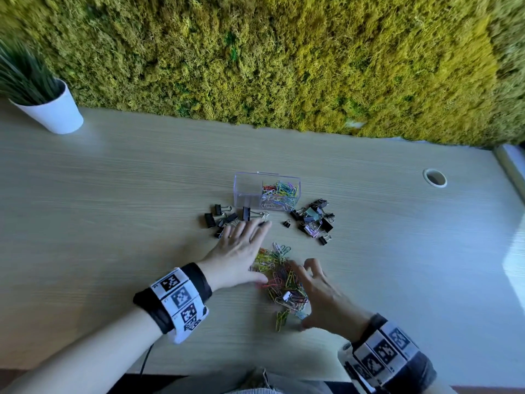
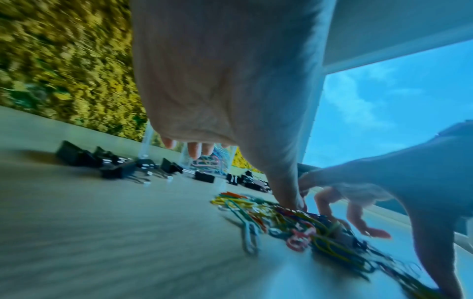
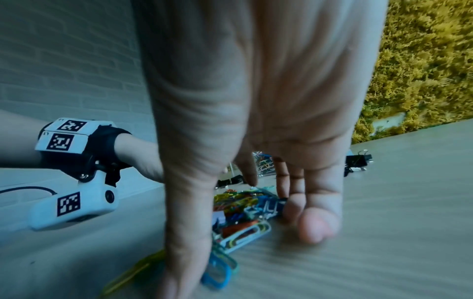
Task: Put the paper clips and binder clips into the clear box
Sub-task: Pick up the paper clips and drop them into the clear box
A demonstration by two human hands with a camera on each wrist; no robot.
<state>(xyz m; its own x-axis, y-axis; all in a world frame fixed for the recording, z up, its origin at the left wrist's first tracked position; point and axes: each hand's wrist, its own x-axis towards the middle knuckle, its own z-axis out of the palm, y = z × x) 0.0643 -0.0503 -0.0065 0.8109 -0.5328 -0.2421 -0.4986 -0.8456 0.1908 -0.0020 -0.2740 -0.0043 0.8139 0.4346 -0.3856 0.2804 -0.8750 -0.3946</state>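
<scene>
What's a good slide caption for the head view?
Both hands, left hand and right hand, rake a pile of colored paper clips beside binder clips and a part-filled clear box.

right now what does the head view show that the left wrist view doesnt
Only the head view shows the white plant pot, the cable hole in the desk, both wrist bands, and that the clear box holds paper clips only in its right part.

Only the left wrist view shows the window with sky and the left thumb tip pressing the pile's edge.

Both show the paper clip pile, the black binder clips, the left hand and the right hand flanking the pile.
</scene>
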